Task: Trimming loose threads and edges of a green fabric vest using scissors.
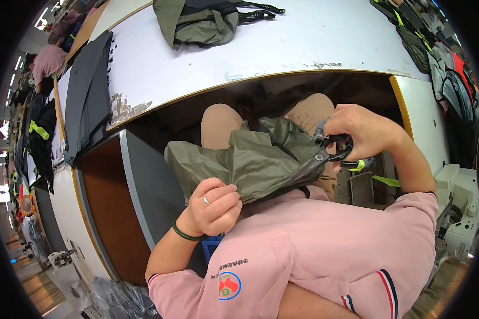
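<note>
An olive-green fabric bag [250, 162] lies crumpled across my lap. My left hand [213, 207], with a ring and a dark green bangle, is closed on the bag's near left edge, pinching the cloth between bent fingers. At the bag's right end, my right hand [359, 130] is closed around a black cord [341, 151] in a loop. A small metal eyelet [319, 157] shows in the cloth beside that cord. My right fingertips are partly hidden, and I cannot make out the small grey piece at them.
Ahead is a white worktable [282, 42] with a chipped edge, bearing another olive bag [207, 24]. Dark grey fabric panels [88, 95] hang over its left end. A grey divider [143, 186] stands at left, a sewing machine [457, 212] at right. Another person [49, 63] works far left.
</note>
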The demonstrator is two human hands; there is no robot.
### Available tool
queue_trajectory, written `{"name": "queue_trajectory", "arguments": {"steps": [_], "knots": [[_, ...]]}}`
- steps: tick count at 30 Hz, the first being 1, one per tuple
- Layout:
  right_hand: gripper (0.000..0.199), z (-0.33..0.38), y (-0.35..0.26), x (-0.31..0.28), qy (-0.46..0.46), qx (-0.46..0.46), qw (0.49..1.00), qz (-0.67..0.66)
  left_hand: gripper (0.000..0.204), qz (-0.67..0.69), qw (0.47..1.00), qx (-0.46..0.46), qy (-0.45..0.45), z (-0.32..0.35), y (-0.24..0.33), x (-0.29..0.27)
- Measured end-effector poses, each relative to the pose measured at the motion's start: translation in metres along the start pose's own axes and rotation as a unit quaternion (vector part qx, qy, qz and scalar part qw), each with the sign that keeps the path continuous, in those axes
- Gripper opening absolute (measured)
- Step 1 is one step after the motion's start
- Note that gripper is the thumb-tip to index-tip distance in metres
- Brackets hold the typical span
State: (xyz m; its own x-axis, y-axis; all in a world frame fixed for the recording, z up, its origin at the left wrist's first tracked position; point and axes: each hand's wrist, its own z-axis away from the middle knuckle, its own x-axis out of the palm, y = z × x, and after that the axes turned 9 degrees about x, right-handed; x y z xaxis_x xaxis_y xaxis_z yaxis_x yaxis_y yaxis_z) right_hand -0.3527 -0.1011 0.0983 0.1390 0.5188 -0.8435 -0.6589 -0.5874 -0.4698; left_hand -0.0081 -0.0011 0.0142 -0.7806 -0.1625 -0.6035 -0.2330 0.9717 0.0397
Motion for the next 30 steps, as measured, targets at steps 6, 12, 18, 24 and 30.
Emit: {"name": "queue_trajectory", "arguments": {"steps": [6, 12, 18, 24, 30], "knots": [[0.044, 0.013, 0.012, -0.006, -0.082, 0.073, 0.994, -0.006, 0.023, 0.029, 0.999, 0.005, -0.015, 0.004, 0.002, -0.004], [0.041, 0.007, 0.009, -0.008, -0.123, 0.057, 0.991, 0.008, 0.021, 0.034, 0.999, 0.013, -0.018, 0.003, 0.002, -0.004], [0.039, 0.0, 0.008, -0.006, -0.166, 0.071, 0.983, -0.012, 0.022, 0.036, 0.999, 0.012, -0.016, 0.005, 0.002, -0.004], [0.035, -0.001, 0.01, 0.002, -0.16, 0.051, 0.985, -0.026, 0.022, 0.033, 0.999, 0.012, -0.015, 0.004, 0.001, -0.004], [0.032, -0.001, 0.012, 0.007, -0.161, 0.052, 0.985, -0.033, 0.022, 0.029, 0.999, 0.01, -0.012, 0.005, 0.001, -0.004]]}}
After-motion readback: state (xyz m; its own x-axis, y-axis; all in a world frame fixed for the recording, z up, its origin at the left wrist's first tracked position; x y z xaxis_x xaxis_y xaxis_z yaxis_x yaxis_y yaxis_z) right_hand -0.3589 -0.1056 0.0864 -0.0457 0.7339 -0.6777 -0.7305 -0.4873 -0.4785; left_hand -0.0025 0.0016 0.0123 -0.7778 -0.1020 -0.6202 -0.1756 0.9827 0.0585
